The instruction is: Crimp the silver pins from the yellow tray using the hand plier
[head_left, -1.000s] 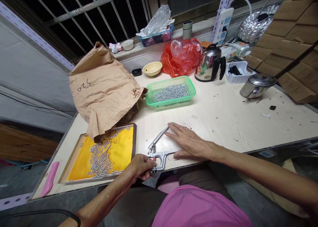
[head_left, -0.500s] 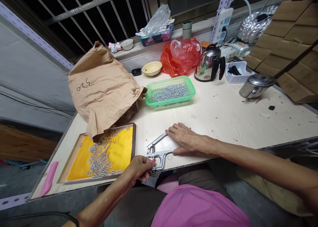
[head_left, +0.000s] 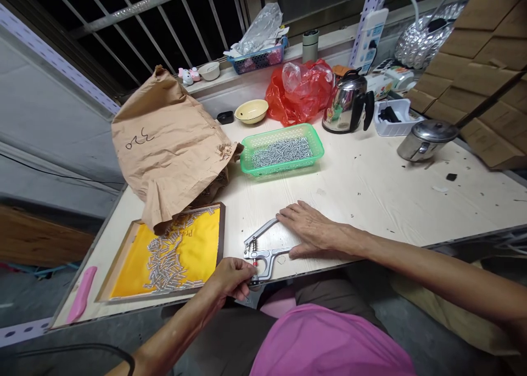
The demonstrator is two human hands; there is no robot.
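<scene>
Metal hand-press pliers [head_left: 267, 255] lie on their side at the table's front edge, handles spread, with a spring and a red part near the jaws. My right hand [head_left: 310, 230] is at the handle ends, fingertips on the upper handle and thumb by the lower one. At the jaws my left hand [head_left: 234, 277] is closed in a pinch; whatever sits between its fingertips is too small to make out. Left of it, a shallow tray [head_left: 222, 230] with a yellow lining holds many small silver metal pieces [head_left: 164, 263]. More such pieces fill a green plastic basket [head_left: 282, 170].
A large brown paper bag [head_left: 168, 151] leans over the tray's back edge. Along the back stand a yellow bowl [head_left: 251, 112], a red plastic bag [head_left: 298, 93], a kettle [head_left: 345, 104] and a lidded metal pot [head_left: 426, 140]. A pink-handled object [head_left: 81, 295] lies at the left corner.
Both hands stay at the pliers with almost no movement. The view has shifted very slightly.
</scene>
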